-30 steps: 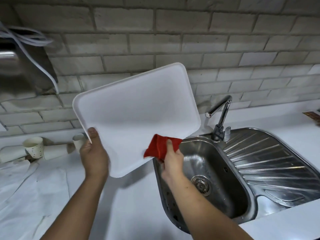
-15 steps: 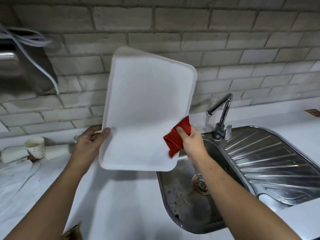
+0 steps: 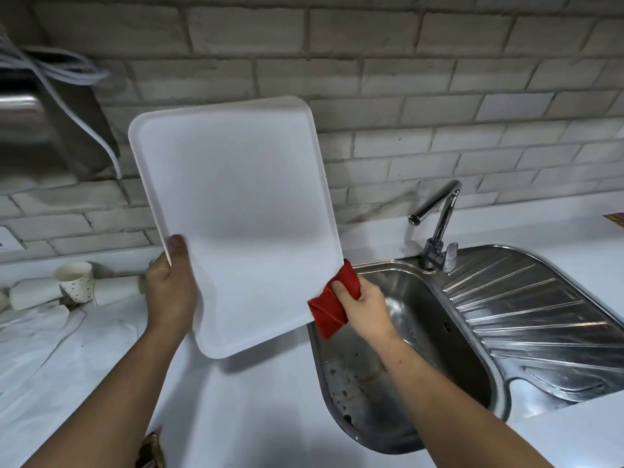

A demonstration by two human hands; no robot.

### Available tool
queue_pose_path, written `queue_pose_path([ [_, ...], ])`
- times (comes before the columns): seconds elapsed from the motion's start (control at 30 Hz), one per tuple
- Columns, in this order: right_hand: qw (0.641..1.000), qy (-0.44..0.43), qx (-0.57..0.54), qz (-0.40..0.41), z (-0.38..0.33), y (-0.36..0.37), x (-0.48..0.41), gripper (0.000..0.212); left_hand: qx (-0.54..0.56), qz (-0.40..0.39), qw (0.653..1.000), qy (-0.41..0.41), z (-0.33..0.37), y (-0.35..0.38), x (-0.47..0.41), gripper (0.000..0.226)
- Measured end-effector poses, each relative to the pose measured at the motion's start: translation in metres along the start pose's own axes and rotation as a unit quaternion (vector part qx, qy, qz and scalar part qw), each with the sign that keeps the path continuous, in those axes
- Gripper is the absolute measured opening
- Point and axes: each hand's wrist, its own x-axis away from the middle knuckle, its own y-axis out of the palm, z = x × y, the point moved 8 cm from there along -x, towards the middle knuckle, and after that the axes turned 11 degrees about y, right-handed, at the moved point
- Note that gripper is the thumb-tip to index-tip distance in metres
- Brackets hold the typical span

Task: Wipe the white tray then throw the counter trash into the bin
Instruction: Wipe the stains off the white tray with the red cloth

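Note:
I hold a white tray (image 3: 236, 211) upright above the counter, its long side nearly vertical and tilted a little left. My left hand (image 3: 170, 288) grips its left edge, thumb on the front. My right hand (image 3: 363, 307) is shut on a folded red cloth (image 3: 332, 304), which presses against the tray's lower right edge. Several white paper cups (image 3: 76, 282) lie tipped over on the counter at the far left, beside crumpled white paper (image 3: 44, 336).
A steel sink (image 3: 398, 359) with a tap (image 3: 437, 228) and ribbed drainer (image 3: 526, 315) fills the right side. The white counter (image 3: 256, 410) runs under the tray. A brick wall stands behind, with a metal box and white cable (image 3: 71, 106) at upper left. No bin shows.
The tray has swung from a wide, tilted hold to an upright one. My left hand shifted along its left edge, and the red cloth slid back down to the lower right edge.

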Motion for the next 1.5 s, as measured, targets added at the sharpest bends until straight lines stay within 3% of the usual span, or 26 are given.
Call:
queue_pose_path([
  [0.07, 1.0, -0.01, -0.002, -0.004, -0.011, -0.002, -0.006, 0.009, -0.027, 0.001, 1.0, -0.003, -0.002, -0.004, 0.003, 0.076],
  [0.17, 0.999, -0.022, -0.039, 0.011, -0.028, -0.003, -0.01, 0.011, 0.015, 0.031, 0.999, -0.022, 0.002, -0.003, 0.009, 0.064],
  [0.23, 0.994, -0.018, -0.083, 0.074, -0.029, -0.005, -0.006, 0.011, 0.042, 0.046, 0.998, -0.022, 0.007, 0.003, 0.012, 0.059],
  [0.37, 0.962, 0.045, -0.188, 0.192, 0.0, 0.001, 0.015, 0.014, 0.016, 0.038, 0.999, 0.018, 0.017, 0.014, 0.017, 0.077],
  [0.57, 0.946, 0.108, -0.252, 0.173, 0.026, 0.006, 0.031, 0.029, 0.018, 0.048, 0.999, 0.006, 0.01, 0.011, 0.018, 0.083],
  [0.7, 0.918, 0.165, -0.342, 0.113, 0.027, 0.057, 0.051, 0.023, 0.045, 0.077, 0.996, -0.005, 0.019, 0.026, 0.023, 0.06],
  [0.8, 0.915, 0.205, -0.331, 0.105, 0.022, 0.054, 0.054, 0.022, 0.006, 0.067, 0.998, 0.02, 0.03, 0.032, 0.024, 0.062],
  [0.93, 0.916, 0.173, -0.324, 0.161, 0.005, 0.0, 0.034, 0.013, -0.003, 0.063, 0.998, 0.026, 0.029, 0.015, 0.018, 0.068],
  [1.03, 0.928, 0.185, -0.271, 0.175, 0.0, 0.024, 0.048, 0.021, 0.019, 0.088, 0.996, 0.015, 0.032, 0.026, 0.029, 0.065],
  [1.17, 0.939, 0.229, -0.253, 0.046, 0.024, 0.105, 0.096, 0.023, 0.031, 0.07, 0.997, 0.022, 0.045, 0.057, 0.043, 0.064],
  [1.23, 0.946, 0.207, -0.25, 0.005, 0.018, 0.103, 0.095, 0.021, 0.018, 0.06, 0.997, 0.034, 0.046, 0.051, 0.036, 0.063],
  [1.4, 0.94, 0.147, -0.302, 0.064, -0.015, 0.042, 0.054, 0.022, 0.033, 0.089, 0.995, 0.019, 0.034, 0.009, 0.02, 0.064],
  [1.5, 0.953, 0.165, -0.236, 0.099, -0.005, 0.059, 0.069, 0.023, 0.057, 0.106, 0.993, 0.003, 0.028, 0.013, 0.028, 0.053],
])
